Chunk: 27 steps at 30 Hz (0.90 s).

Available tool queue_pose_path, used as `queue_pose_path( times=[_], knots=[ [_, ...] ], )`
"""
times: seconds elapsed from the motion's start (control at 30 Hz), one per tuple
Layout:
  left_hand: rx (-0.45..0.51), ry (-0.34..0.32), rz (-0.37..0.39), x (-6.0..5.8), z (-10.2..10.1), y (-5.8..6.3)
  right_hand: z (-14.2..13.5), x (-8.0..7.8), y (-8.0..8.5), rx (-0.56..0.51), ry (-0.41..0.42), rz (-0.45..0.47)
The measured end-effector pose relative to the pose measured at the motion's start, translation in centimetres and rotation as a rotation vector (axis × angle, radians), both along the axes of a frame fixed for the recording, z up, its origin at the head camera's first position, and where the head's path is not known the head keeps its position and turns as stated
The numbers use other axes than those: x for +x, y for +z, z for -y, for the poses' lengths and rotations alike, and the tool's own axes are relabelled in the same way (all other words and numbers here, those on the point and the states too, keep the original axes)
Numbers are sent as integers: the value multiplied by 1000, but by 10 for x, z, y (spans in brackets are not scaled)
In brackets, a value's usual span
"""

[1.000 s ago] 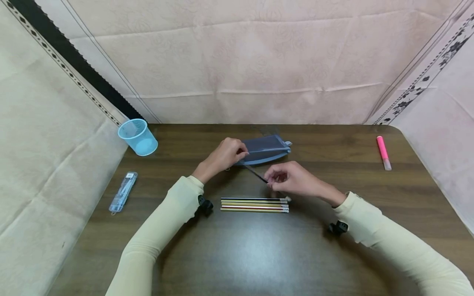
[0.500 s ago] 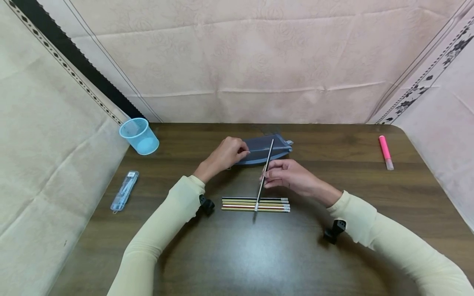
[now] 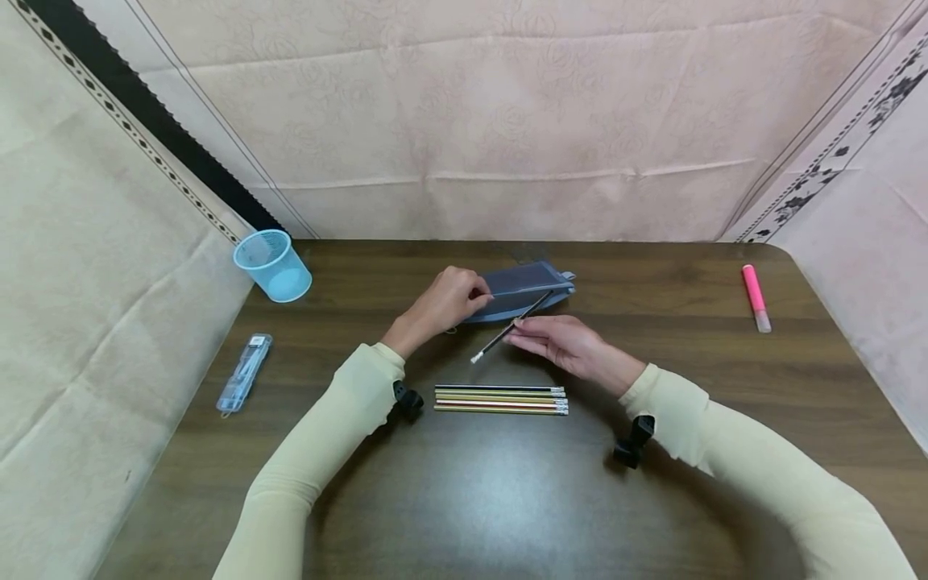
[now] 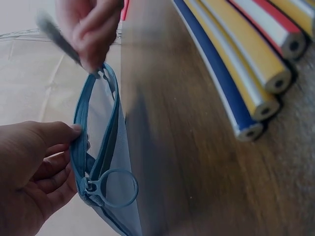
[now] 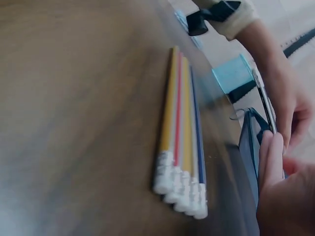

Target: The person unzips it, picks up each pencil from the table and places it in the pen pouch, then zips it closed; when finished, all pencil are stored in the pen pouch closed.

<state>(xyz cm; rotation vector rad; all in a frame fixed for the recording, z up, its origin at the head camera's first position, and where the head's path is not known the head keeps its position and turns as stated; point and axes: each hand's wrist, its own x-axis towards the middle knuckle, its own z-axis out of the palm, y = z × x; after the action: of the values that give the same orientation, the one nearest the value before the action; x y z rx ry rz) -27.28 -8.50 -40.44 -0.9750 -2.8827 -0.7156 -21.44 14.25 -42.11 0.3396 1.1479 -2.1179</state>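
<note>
The dark pencil [image 3: 496,341] is slanting above the table [image 3: 362,499], its white end pointing toward eight o'clock; I'm watching the right hand [image 3: 561,342] pinching it near its middle. The left hand [image 3: 449,300] is gripping the rim of the open-mouthed blue zip pouch [image 3: 522,279], at one o'clock from that pencil. At six o'clock, the row of striped pencils [image 3: 500,400] is lying; at three, the pink marker [image 3: 756,296].

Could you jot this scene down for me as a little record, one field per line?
Left hand: holds the blue pouch
Right hand: pinches a dark pencil, pale end toward the person
Pouch opening: unzipped
In a row on the table: five pencils
Table's left side: blue cup, slim clear-blue case
Table's right side: pink marker
</note>
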Motion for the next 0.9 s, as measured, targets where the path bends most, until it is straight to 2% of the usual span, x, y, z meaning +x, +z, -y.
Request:
queue_pose_path(
  times=[0.17,0.4,0.63,0.9],
  knots=[
    [9,-11,-4,1,-1,2,5,-18,3,9,-106,100],
    [1,16,8,2,-3,0,21,-29,2,94,-230,66],
    [-18,14,8,3,-9,1,30,-34,-1,146,-306,71],
    [-43,9,10,3,-13,0,30,-35,-3,150,-335,102]
  ],
)
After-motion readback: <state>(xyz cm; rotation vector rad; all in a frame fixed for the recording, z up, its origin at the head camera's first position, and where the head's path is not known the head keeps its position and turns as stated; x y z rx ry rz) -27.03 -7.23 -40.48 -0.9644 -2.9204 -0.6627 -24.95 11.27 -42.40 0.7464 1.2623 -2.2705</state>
